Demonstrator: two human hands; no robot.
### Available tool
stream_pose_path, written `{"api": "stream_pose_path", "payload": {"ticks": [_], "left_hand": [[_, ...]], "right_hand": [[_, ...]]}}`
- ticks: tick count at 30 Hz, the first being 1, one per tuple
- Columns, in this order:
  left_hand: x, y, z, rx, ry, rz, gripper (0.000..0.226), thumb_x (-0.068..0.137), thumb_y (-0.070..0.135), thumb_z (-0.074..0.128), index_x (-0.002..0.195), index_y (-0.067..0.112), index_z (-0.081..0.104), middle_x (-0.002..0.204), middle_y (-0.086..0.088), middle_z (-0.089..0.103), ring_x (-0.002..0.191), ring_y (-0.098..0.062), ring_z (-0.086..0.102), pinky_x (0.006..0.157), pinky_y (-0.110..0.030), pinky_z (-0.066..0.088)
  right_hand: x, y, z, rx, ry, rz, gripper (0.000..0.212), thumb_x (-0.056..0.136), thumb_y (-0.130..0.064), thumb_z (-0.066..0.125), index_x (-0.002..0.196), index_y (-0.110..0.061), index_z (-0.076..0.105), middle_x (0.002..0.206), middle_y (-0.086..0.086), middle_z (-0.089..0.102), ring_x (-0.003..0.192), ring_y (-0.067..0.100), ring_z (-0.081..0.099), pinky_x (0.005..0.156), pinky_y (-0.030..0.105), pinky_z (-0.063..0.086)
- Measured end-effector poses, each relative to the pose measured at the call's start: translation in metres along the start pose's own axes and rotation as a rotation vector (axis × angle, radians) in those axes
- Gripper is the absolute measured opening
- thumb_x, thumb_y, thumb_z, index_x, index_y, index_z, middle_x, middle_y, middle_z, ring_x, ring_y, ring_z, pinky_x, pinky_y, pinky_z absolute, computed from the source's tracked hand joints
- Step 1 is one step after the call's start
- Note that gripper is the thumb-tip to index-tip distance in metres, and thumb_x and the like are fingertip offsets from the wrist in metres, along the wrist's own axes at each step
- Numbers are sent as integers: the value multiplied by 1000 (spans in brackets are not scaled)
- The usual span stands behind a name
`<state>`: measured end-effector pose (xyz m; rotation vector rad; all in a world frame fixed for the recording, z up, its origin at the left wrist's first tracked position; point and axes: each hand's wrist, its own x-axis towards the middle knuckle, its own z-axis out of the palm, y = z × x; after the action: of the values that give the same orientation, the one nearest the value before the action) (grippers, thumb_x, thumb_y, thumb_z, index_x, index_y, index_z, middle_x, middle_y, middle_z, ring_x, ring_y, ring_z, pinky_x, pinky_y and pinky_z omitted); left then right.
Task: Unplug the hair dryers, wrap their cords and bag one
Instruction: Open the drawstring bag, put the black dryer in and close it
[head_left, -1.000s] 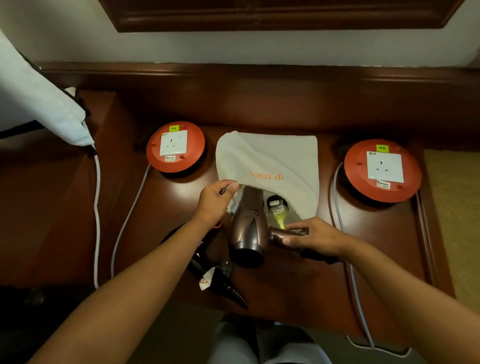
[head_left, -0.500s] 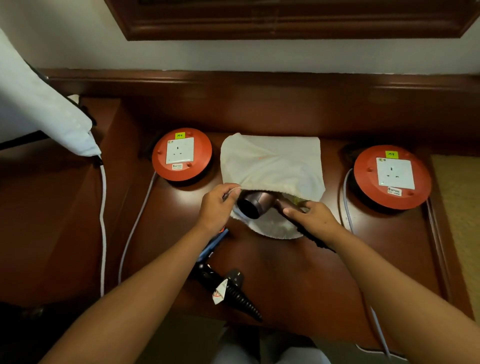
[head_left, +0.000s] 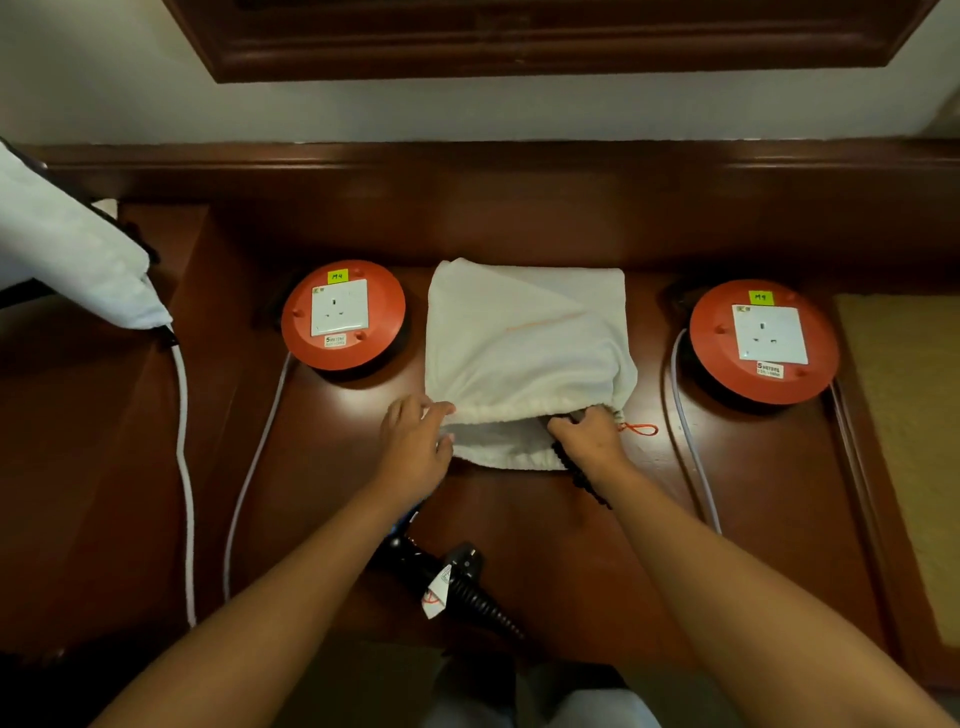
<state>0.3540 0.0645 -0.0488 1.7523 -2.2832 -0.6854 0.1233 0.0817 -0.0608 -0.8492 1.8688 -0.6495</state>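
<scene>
A cream drawstring bag (head_left: 524, 353) lies in the middle of the dark wooden table (head_left: 519, 530), its mouth toward me. The bronze hair dryer is inside it and hidden. My left hand (head_left: 415, 441) pinches the bag's upper rim at the left corner. My right hand (head_left: 587, 436) grips the dryer's handle end at the bag mouth; a black ribbed cord sleeve (head_left: 582, 478) sticks out beside my wrist. An orange drawstring loop (head_left: 641, 428) pokes out at the right. A second black hair dryer (head_left: 447, 577) with a white tag lies under my left forearm.
Two red round socket reels stand on the table, one left (head_left: 343, 314) and one right (head_left: 763, 340), both sockets with no plug in them. White cables (head_left: 249, 478) run down from them. A white pillow (head_left: 67, 254) sits at far left. The wall panel rises behind.
My right hand has pushed the bronze dryer forward, all the way into the bag, so it no longer shows. My left hand kept holding the bag's rim.
</scene>
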Motion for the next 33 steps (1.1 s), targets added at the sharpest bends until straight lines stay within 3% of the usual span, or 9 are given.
{"api": "stream_pose_path", "payload": {"ticks": [2, 4, 7, 11, 18, 21, 26, 29, 33], "left_hand": [[-10, 16, 4, 69, 87, 172, 31, 84, 10, 58, 115, 10, 63, 116, -13, 54, 112, -30, 48, 95, -41, 43], [-22, 39, 13, 51, -35, 310, 32, 89, 14, 52, 120, 11, 60, 121, -12, 53, 113, -29, 50, 93, -40, 45], [-28, 62, 43, 207, -325, 273, 46, 97, 20, 43, 142, 11, 39, 146, -12, 35, 134, -29, 32, 109, -38, 27], [-20, 69, 71, 370, -461, 130, 68, 93, 17, 44, 153, 9, 13, 161, -8, 4, 148, -27, 1, 119, -42, 5], [-28, 68, 83, 345, -593, 124, 59, 89, 17, 50, 144, 8, 33, 145, -8, 28, 127, -28, 35, 106, -38, 33], [-22, 73, 67, 205, -465, 150, 41, 93, 18, 45, 133, 11, 50, 130, -8, 45, 117, -29, 47, 96, -40, 41], [-5, 56, 33, 227, 209, 9, 57, 78, 21, 65, 133, 18, 49, 135, -15, 43, 124, -34, 41, 99, -47, 38], [14, 26, 16, 269, 15, -270, 73, 83, 24, 64, 147, 21, 28, 147, -18, 30, 134, -37, 27, 104, -49, 28], [21, 11, 11, 53, -108, -293, 32, 92, 9, 46, 122, 11, 54, 111, -14, 61, 100, -31, 54, 77, -33, 34]], "right_hand": [[1, 2, -1, -28, -45, -4, 14, 81, -11, 60, 72, -9, 50, 65, 2, 51, 71, 23, 54, 56, 27, 37], [0, 4, -2, -47, -107, 18, 13, 80, -8, 62, 77, -10, 50, 69, 3, 50, 73, 25, 54, 58, 30, 40], [-2, 11, -5, -32, -199, 60, 26, 74, -6, 67, 94, -7, 51, 83, 10, 57, 82, 29, 61, 71, 43, 53], [-9, 22, -9, -49, -150, -50, 32, 71, -12, 75, 98, -10, 57, 90, 8, 65, 85, 25, 64, 73, 37, 54], [-10, 33, 1, -103, 111, -312, 30, 85, -19, 67, 114, -10, 61, 110, 6, 65, 103, 21, 58, 85, 30, 47], [-13, 34, 5, -170, 141, -319, 28, 89, -17, 61, 116, -10, 61, 115, 8, 64, 110, 26, 56, 87, 32, 44], [-20, 47, 8, -311, 114, -278, 42, 89, -17, 61, 127, -8, 49, 127, 13, 54, 123, 30, 45, 101, 40, 40], [-27, 55, 10, -564, 89, -224, 51, 87, -17, 60, 133, -9, 40, 130, 15, 51, 123, 33, 46, 100, 42, 41], [-34, 57, 13, -603, 123, -206, 48, 88, -14, 58, 131, -7, 37, 119, 18, 57, 108, 33, 54, 77, 38, 47]]}}
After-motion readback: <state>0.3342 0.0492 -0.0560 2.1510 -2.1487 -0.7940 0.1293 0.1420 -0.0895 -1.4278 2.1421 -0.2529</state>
